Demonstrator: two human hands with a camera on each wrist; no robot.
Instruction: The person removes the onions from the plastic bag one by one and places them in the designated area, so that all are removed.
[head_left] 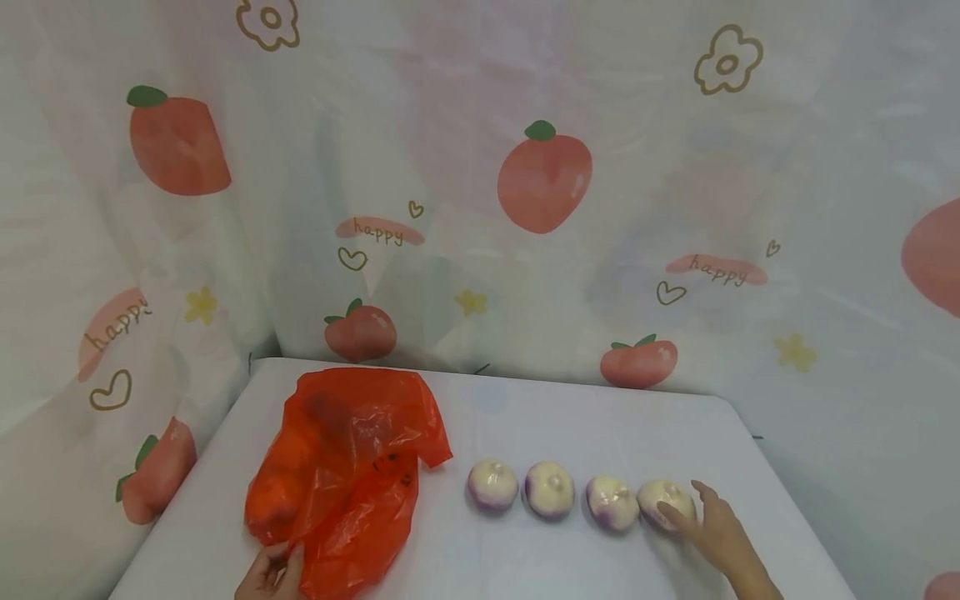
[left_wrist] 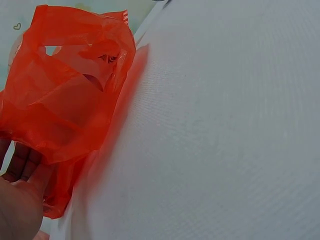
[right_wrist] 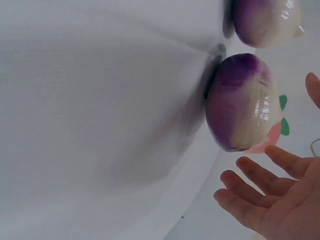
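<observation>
A red plastic bag (head_left: 356, 467) lies at the left of the table, with round shapes showing dimly through it. My left hand (head_left: 272, 573) pinches its near edge between thumb and fingers; the left wrist view shows the bag (left_wrist: 75, 100) rising above that hand (left_wrist: 22, 190). Several glossy white-and-purple turnips stand in a row right of the bag. Beside the rightmost turnip (head_left: 666, 503) is my right hand (head_left: 716, 533), fingers spread and thumb in front of it. In the right wrist view the fingers of this hand (right_wrist: 280, 200) are straight and apart from the turnip (right_wrist: 242, 102).
The other turnips sit to the left of the rightmost one, including one (head_left: 492, 485) closest to the bag. A white table (head_left: 585, 417) carries everything. Behind and beside it hangs a pale curtain (head_left: 450, 100) printed with fruit and flowers.
</observation>
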